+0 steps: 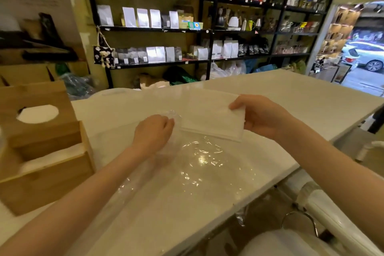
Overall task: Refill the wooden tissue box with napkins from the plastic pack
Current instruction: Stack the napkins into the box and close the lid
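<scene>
- A flat white stack of paper napkins (212,116) is being gripped at its right end by the right hand (259,116)
- Crinkled clear plastic pack (199,164) is being pinched by the left hand (153,131)
- The open wooden tissue box (41,147) is being kept far left, nearer the left hand

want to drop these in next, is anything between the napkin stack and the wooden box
Nothing visible stands between them. The napkin stack, held by the right hand, has bare counter between it and the wooden tissue box. The left hand grips the plastic pack.

White counter (270,97); black shelving (209,29) stocked with pouches along olive wall; open doorway (361,48) right, daylight
</scene>
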Demonstrator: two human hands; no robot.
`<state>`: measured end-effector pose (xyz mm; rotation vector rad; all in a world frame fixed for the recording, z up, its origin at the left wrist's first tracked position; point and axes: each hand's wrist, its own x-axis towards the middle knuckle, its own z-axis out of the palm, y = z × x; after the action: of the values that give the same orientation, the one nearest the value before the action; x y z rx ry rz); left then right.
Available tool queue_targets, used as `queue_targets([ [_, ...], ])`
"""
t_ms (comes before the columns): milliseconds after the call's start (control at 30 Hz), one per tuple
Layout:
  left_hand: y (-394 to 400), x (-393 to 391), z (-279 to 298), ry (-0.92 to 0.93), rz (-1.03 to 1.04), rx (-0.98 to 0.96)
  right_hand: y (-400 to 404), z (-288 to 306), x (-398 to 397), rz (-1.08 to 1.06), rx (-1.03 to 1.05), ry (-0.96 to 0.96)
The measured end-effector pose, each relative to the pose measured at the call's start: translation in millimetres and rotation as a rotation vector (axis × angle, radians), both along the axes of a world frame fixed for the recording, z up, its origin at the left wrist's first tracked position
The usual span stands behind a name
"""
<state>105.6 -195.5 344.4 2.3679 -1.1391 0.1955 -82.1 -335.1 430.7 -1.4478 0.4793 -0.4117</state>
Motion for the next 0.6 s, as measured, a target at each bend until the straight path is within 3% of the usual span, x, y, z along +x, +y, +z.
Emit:
queue_targets([
  [67,19,-7,27,0.376,0.011,-0.081,6,-1,22,0.000,-0.037,-0.013],
  [200,73,-14,64,1.011,-0.126,0.048,30,2,62,0.001,-0.194,-0.105],
  [267,96,-12,72,1.343,-0.218,-0.111,51,4,78,0.037,-0.354,-0.178],
  [333,115,-5,75,1.625,-0.199,-0.413,73,4,90,0.121,-0.526,-0.260],
  [433,139,7,76,1.764,-0.136,-0.765,101,1,106,0.254,-0.740,-0.379],
  [600,172,17,76,1.700,-0.045,-1.017,124,-15,130,0.449,-1.037,-0.485],
])
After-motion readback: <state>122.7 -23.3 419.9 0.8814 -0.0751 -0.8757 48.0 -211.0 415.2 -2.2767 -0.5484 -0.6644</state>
